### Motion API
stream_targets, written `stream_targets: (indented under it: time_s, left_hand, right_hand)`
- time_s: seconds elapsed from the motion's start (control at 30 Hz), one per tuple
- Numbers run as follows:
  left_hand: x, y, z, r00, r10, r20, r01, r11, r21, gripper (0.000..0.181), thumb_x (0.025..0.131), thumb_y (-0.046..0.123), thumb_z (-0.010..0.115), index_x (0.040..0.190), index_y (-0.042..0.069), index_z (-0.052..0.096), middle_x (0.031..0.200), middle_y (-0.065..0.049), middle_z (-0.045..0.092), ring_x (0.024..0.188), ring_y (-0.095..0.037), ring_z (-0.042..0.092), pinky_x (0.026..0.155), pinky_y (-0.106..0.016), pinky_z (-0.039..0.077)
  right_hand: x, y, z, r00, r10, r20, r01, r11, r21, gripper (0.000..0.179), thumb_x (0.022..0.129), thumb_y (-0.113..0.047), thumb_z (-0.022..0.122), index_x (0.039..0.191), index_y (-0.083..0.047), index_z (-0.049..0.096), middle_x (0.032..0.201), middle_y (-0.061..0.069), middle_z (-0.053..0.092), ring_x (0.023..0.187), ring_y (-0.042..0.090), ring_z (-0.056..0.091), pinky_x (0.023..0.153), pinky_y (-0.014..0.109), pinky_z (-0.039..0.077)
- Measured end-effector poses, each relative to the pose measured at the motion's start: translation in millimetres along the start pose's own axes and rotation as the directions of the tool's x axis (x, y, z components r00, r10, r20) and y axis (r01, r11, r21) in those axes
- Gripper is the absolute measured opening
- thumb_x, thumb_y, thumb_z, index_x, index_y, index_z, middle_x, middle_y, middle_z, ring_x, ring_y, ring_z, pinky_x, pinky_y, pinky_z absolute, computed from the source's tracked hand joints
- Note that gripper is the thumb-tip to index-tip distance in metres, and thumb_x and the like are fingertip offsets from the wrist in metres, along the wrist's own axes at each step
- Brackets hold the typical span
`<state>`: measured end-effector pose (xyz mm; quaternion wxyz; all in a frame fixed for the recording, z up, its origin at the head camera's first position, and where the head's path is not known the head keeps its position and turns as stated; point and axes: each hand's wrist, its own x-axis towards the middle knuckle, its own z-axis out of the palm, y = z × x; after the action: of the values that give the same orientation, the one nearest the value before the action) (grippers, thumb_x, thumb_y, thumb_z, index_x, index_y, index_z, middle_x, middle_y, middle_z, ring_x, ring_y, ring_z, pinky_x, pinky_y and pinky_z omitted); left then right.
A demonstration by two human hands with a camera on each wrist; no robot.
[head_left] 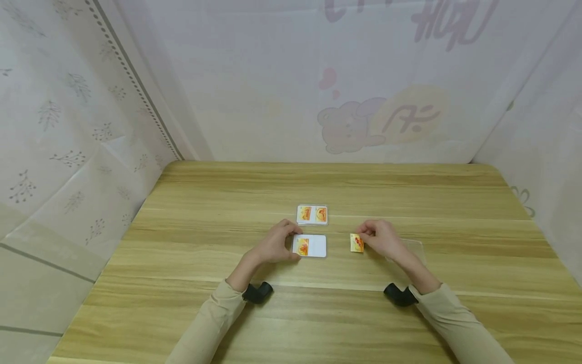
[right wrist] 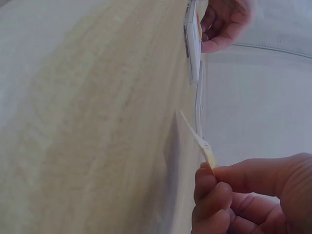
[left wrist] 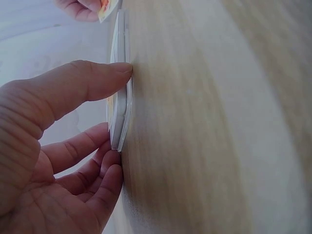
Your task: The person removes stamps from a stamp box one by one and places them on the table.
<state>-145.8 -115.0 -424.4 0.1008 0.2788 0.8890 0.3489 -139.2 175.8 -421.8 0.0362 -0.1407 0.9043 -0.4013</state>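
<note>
My left hand grips the left end of a flat clear-edged case, thumb on the near edge and a finger at the far edge. The case has a white insert, with one orange-and-yellow stamp on its left half and bare white on its right. To the right of it, my right hand pinches a small yellow-and-red stamp by one edge between thumb and fingers. In the right wrist view this stamp is seen nearly edge-on, tilted above the wooden table.
Just behind the gripped case lies a similar case with two orange stamps side by side. A clear plastic cover lies partly under my right wrist. The wooden table meets patterned cloth at the back and sides.
</note>
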Motion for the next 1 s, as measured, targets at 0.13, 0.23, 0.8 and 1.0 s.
stream_targets:
  time_s: [0.13,0.23,0.8,1.0]
  left_hand:
    - [-0.2,-0.2,0.3,1.0,0.0,-0.001,0.0,1.0,-0.001,0.05,0.064,0.006,0.084,0.108,-0.002,0.06,0.107,-0.01,0.053,0.099,-0.025,0.051,0.089,-0.038,0.043]
    - [0.1,-0.8,0.8,1.0,0.003,-0.003,-0.003,1.0,0.001,0.05,0.064,0.006,0.084,0.108,-0.002,0.06,0.106,-0.01,0.053,0.098,-0.024,0.051,0.089,-0.038,0.043]
    - [2.1,-2.4,1.5,1.0,0.011,-0.001,-0.011,1.0,0.016,0.05,0.065,0.007,0.084,0.108,-0.001,0.06,0.106,-0.009,0.053,0.098,-0.024,0.051,0.089,-0.038,0.042]
    - [1.2,-1.7,1.3,1.0,0.013,0.0,-0.013,1.0,0.009,0.05,0.064,0.006,0.084,0.108,-0.002,0.06,0.106,-0.009,0.053,0.098,-0.024,0.051,0.089,-0.038,0.043]
  right_hand:
    - [-0.8,-0.1,-1.3,1.0,-0.013,-0.007,0.013,0.999,-0.048,0.007,0.08,0.006,0.06,0.079,0.003,0.066,0.068,0.005,0.062,0.063,0.012,0.052,0.056,0.022,0.043]
    - [-1.4,-0.9,-2.4,1.0,-0.006,0.001,0.006,0.997,-0.076,0.008,0.08,0.006,0.06,0.08,0.003,0.067,0.069,0.004,0.062,0.063,0.012,0.052,0.056,0.023,0.043]
    - [1.1,-3.3,-0.5,0.999,0.027,0.024,-0.023,0.989,-0.145,0.008,0.075,0.008,0.059,0.072,0.002,0.063,0.061,0.003,0.057,0.054,0.012,0.048,0.047,0.022,0.04]
    - [1.1,-5.3,1.3,0.998,0.053,0.019,-0.049,0.981,-0.19,0.01,0.074,0.007,0.059,0.069,-0.001,0.061,0.062,0.003,0.056,0.056,0.013,0.047,0.049,0.025,0.04]
